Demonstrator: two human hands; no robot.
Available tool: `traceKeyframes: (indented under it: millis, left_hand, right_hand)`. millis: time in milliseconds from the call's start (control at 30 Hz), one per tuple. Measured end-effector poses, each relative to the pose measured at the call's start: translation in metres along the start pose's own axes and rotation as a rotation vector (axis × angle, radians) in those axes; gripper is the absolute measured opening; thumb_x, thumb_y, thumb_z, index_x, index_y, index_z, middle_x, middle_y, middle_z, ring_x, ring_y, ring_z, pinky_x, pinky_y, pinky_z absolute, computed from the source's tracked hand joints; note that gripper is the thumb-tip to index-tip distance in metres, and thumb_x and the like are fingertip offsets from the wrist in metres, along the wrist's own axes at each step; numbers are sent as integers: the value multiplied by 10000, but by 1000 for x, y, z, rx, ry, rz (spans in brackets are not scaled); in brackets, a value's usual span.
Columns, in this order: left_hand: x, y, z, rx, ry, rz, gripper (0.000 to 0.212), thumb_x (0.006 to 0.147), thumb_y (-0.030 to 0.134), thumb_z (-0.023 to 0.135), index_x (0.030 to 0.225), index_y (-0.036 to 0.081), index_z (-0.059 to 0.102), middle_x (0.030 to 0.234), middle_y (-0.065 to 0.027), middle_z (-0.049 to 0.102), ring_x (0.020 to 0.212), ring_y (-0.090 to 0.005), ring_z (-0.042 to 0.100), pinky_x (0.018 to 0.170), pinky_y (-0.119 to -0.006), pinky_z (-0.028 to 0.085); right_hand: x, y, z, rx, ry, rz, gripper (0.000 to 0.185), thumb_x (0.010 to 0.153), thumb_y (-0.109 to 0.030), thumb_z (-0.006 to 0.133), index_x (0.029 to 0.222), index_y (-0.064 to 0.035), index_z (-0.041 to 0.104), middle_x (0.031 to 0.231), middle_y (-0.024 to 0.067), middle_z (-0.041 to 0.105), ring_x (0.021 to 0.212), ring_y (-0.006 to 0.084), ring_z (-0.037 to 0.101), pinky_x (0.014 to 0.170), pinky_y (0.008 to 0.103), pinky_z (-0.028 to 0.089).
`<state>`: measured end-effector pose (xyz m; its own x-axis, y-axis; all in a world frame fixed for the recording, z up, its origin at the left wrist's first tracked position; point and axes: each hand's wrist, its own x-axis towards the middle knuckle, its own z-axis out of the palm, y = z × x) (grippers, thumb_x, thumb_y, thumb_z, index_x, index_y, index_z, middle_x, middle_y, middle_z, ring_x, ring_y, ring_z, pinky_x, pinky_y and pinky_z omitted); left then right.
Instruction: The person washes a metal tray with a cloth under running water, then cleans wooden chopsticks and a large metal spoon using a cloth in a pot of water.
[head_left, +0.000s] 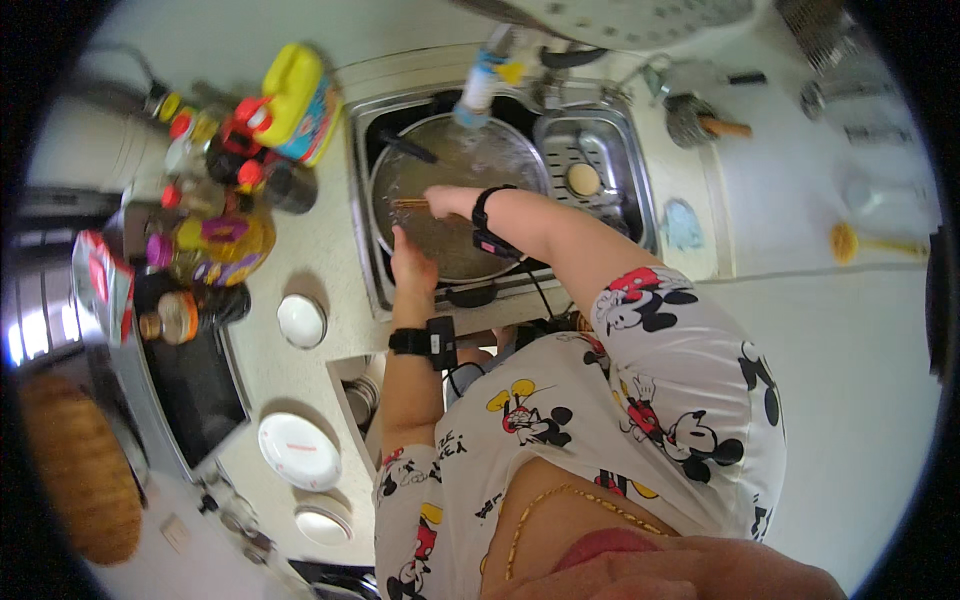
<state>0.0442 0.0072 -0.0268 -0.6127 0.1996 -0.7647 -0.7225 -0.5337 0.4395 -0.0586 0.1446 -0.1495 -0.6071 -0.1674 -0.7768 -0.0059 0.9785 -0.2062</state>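
A large round metal pan (461, 271) of cloudy water sits in the left bowl of the stainless steel sink (358, 195). My right hand (448, 202) reaches over the water and grips a bundle of thin brown sticks (409, 203), which look like chopsticks. My left hand (413, 264) is at the pan's near left rim, just below the sticks' ends. Its inner side is hidden, so whether it holds anything is unclear. A black-handled utensil (409, 146) leans in the pan at the far left. Behind it stands a blue-and-white bottle (477, 88) with a yellow nozzle.
A drainer basin (634, 172) at the right holds a round tan sponge-like piece (583, 180). Bottles and a yellow jug (294, 105) crowd the left counter. White bowls (301, 321) and an oval plate (300, 451) stand nearer. A blue cloth (682, 224) lies right of the sink.
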Motion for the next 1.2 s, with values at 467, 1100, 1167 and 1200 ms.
traceKeyframes:
  millis: [467,1100,1167,1200]
  left_hand:
    - [5,-37,76,1445,-405,879,436,888,156,518,1261,46,322,1071,-209,572,904,-364,589,717,-418,468]
    - [2,18,16,1896,-272,837,347,829,126,590,1161,53,523,1035,-212,584,918,-377,583,773,-431,472]
    - [-14,26,16,1899,-245,787,379,809,138,611,1162,42,516,1099,-233,543,923,-386,571,780,-433,470]
    - [-21,27,21,1903,-258,744,413,789,151,633,1163,31,508,1163,-254,502,928,-394,559,787,-435,467]
  right_hand:
    - [-177,19,-38,2044,951,-195,120,895,-184,551,922,-72,517,661,26,511,560,127,477,522,297,396]
    - [-252,246,-8,1801,995,-9,187,869,-170,593,861,-28,472,593,44,467,450,152,465,447,312,418]
    - [-223,265,21,1683,894,116,204,861,-174,608,886,-16,483,624,75,519,462,152,495,452,317,424]
    - [-208,293,42,1617,769,56,331,828,-212,653,1014,19,507,705,131,595,589,212,581,513,355,464]
